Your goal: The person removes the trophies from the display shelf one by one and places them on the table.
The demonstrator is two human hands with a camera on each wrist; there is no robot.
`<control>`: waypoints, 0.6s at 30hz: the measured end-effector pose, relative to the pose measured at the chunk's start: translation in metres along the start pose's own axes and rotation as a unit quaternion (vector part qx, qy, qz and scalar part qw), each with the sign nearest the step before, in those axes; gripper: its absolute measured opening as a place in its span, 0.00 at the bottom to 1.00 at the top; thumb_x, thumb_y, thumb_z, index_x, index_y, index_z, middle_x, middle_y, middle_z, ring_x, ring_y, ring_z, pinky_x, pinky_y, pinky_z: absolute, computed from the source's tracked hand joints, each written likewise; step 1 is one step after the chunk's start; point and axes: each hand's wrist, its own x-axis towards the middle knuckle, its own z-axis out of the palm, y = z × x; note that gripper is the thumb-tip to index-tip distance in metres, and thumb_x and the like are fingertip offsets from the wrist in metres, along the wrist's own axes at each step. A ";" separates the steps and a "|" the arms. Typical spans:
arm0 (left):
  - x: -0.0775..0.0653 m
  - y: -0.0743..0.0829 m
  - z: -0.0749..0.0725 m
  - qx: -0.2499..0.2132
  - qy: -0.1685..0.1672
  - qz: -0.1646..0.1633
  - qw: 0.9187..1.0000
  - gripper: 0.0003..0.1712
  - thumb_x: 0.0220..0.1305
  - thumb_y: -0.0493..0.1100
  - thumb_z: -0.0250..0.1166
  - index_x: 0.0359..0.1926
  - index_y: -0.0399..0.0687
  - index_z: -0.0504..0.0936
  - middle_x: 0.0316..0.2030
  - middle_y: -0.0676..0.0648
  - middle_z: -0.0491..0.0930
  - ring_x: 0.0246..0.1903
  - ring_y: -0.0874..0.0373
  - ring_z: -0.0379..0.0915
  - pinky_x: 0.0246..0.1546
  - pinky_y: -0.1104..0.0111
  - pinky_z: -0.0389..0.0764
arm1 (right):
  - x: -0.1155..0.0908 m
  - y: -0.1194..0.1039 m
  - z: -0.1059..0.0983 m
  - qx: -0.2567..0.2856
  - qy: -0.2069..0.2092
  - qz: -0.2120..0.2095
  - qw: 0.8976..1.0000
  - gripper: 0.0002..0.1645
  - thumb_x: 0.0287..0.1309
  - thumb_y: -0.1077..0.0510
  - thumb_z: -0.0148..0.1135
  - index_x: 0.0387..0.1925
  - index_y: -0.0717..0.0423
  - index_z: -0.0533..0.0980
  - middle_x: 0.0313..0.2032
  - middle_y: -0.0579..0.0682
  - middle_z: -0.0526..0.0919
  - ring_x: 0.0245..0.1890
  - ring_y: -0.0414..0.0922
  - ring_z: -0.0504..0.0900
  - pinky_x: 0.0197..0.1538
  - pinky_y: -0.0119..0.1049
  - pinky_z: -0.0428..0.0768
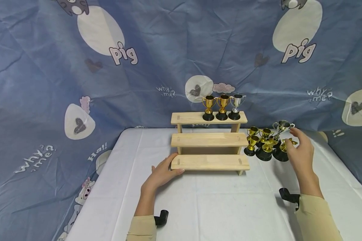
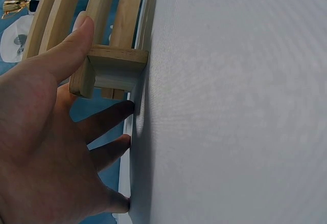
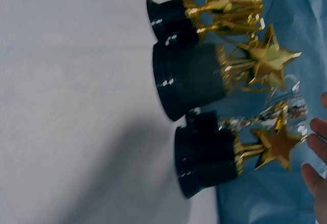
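A three-step wooden stand [image 1: 209, 162] is on the white-covered table. My left hand [image 1: 164, 171] grips the left end of its lowest step. In the left wrist view the thumb [image 2: 84, 29] lies on the step and the other fingers spread toward the cloth. My right hand [image 1: 302, 152] is beside a group of small trophies, fingers apart and nothing held. Nearest to it are a silver cup trophy [image 1: 282, 126] and a gold star trophy [image 3: 278, 144] on a black base. Whether the fingertips touch the silver cup cannot be told.
Two gold cups [image 1: 208, 104] and a silver cup [image 1: 237, 103] stand on the top step's right half. Gold cup trophies [image 1: 251, 142] and another star trophy [image 1: 266, 149] crowd right of the stand. A blue printed cloth [image 1: 157, 43] hangs behind the table.
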 end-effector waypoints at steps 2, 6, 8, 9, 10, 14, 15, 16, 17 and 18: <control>0.000 0.000 0.000 0.000 -0.001 0.000 1.000 0.47 0.55 0.70 0.68 0.73 0.74 0.61 0.74 0.50 0.64 0.75 0.41 0.55 0.65 0.24 0.31 | 0.001 -0.007 0.000 0.002 -0.002 -0.007 1.000 0.30 0.64 0.63 0.55 0.68 0.50 0.71 0.61 0.62 0.78 0.66 0.61 0.71 0.69 0.58 0.65; -0.001 0.001 0.000 -0.002 0.000 -0.002 1.000 0.47 0.55 0.70 0.68 0.74 0.74 0.61 0.74 0.50 0.63 0.75 0.42 0.55 0.66 0.24 0.31 | 0.002 -0.022 0.001 0.017 -0.010 -0.031 0.999 0.30 0.63 0.64 0.57 0.67 0.50 0.72 0.58 0.61 0.80 0.60 0.58 0.75 0.66 0.53 0.68; -0.002 0.001 -0.001 -0.002 -0.001 -0.004 1.000 0.47 0.55 0.70 0.68 0.74 0.73 0.61 0.74 0.50 0.63 0.75 0.42 0.54 0.66 0.24 0.31 | 0.002 -0.030 0.003 0.024 -0.017 -0.042 0.999 0.30 0.63 0.64 0.57 0.67 0.50 0.72 0.57 0.60 0.81 0.58 0.57 0.75 0.64 0.51 0.69; -0.002 0.001 -0.002 -0.003 0.000 -0.003 1.000 0.47 0.55 0.70 0.68 0.74 0.73 0.61 0.74 0.50 0.63 0.75 0.42 0.54 0.66 0.24 0.30 | 0.003 -0.033 0.003 0.026 -0.022 -0.047 0.998 0.30 0.63 0.63 0.57 0.67 0.49 0.72 0.57 0.60 0.81 0.57 0.56 0.75 0.64 0.50 0.69; -0.001 0.001 -0.002 -0.002 0.000 -0.004 1.000 0.47 0.55 0.70 0.68 0.74 0.73 0.61 0.74 0.50 0.63 0.75 0.42 0.54 0.66 0.25 0.30 | 0.003 -0.036 0.005 0.025 -0.027 -0.050 0.998 0.30 0.64 0.63 0.57 0.67 0.48 0.72 0.57 0.60 0.81 0.58 0.56 0.75 0.64 0.50 0.69; 0.000 0.001 -0.001 -0.001 0.001 -0.002 1.000 0.47 0.56 0.69 0.68 0.74 0.72 0.61 0.74 0.49 0.63 0.75 0.41 0.54 0.66 0.25 0.30 | 0.004 -0.044 0.010 0.031 -0.045 -0.063 0.996 0.30 0.66 0.62 0.57 0.69 0.48 0.70 0.58 0.61 0.80 0.60 0.59 0.75 0.65 0.54 0.69; 0.000 0.000 -0.001 0.000 0.000 -0.002 1.000 0.47 0.56 0.70 0.68 0.74 0.73 0.61 0.74 0.49 0.63 0.75 0.41 0.55 0.66 0.25 0.30 | 0.003 -0.046 0.011 0.032 -0.049 -0.067 0.996 0.30 0.66 0.62 0.57 0.69 0.48 0.70 0.58 0.62 0.80 0.60 0.60 0.74 0.65 0.55 0.69; 0.000 0.000 -0.001 0.000 -0.001 -0.003 1.000 0.47 0.55 0.70 0.68 0.74 0.73 0.61 0.74 0.50 0.63 0.75 0.42 0.55 0.66 0.25 0.30 | 0.002 -0.048 0.013 0.034 -0.053 -0.071 0.995 0.30 0.66 0.62 0.57 0.69 0.49 0.69 0.58 0.62 0.80 0.60 0.60 0.74 0.65 0.57 0.69; 0.000 0.000 -0.001 0.000 -0.001 -0.003 1.000 0.47 0.55 0.70 0.68 0.74 0.74 0.61 0.74 0.50 0.63 0.75 0.42 0.55 0.66 0.25 0.30 | 0.002 -0.050 0.014 0.036 -0.058 -0.076 0.995 0.31 0.66 0.62 0.58 0.69 0.49 0.69 0.59 0.63 0.79 0.60 0.61 0.74 0.65 0.58 0.68; 0.000 0.000 0.000 0.001 -0.002 -0.003 1.000 0.46 0.55 0.70 0.68 0.73 0.75 0.61 0.74 0.50 0.64 0.75 0.42 0.55 0.66 0.25 0.31 | 0.001 -0.052 0.015 0.036 -0.063 -0.080 0.994 0.31 0.66 0.63 0.58 0.69 0.49 0.69 0.59 0.63 0.79 0.60 0.61 0.74 0.65 0.59 0.68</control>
